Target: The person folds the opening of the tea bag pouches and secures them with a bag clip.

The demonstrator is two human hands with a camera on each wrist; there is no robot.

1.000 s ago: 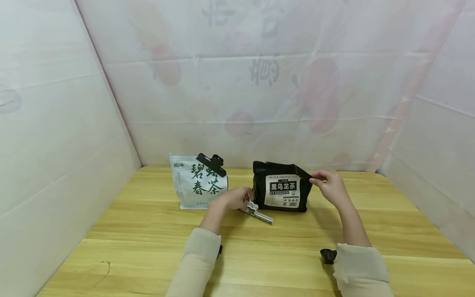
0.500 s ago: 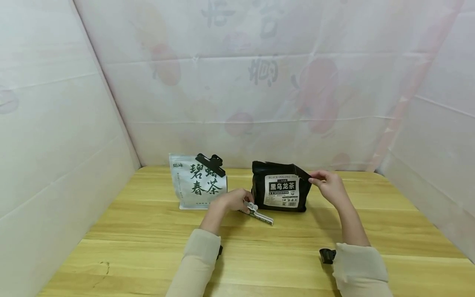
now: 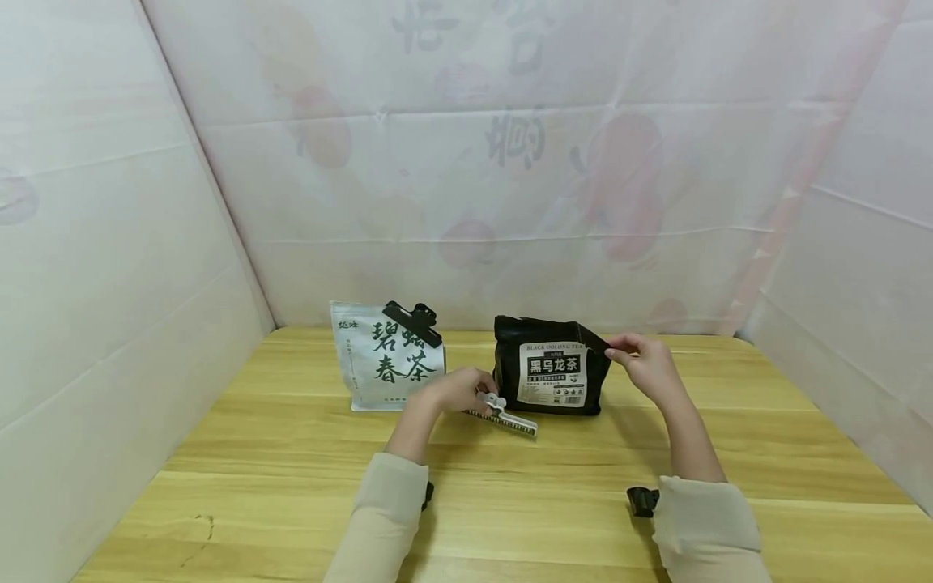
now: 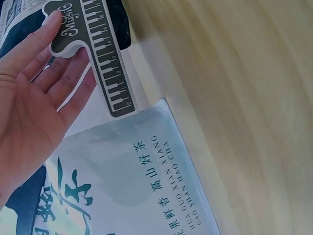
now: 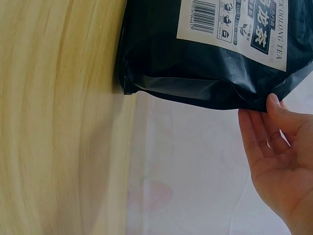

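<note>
My left hand [image 3: 461, 390] pinches the handle of a white-edged clip [image 3: 513, 421]. In the left wrist view this clip [image 4: 105, 58] bears a piano-key print and the word "Music", with the thumb on its near face and fingers behind. My right hand [image 3: 646, 368] grips the upper right corner of a black oolong tea bag [image 3: 510, 380], which stands on the table. Thumb and fingers meet at that folded corner in the right wrist view, where the bag [image 5: 156, 58] shows its side. The clip is in front of the bag's lower left.
A pale green tea bag [image 3: 357, 364] stands at the left, beside my left hand, with a black clip [image 3: 415, 324] across its upper right corner. The wooden table [image 3: 525, 518] meets a white printed cloth [image 3: 466, 202] behind, with cloth walls at both sides.
The left hand has turned the piano-print clip slightly, so its long strip lies a little more level. The right hand keeps hold of the black bag's corner.
</note>
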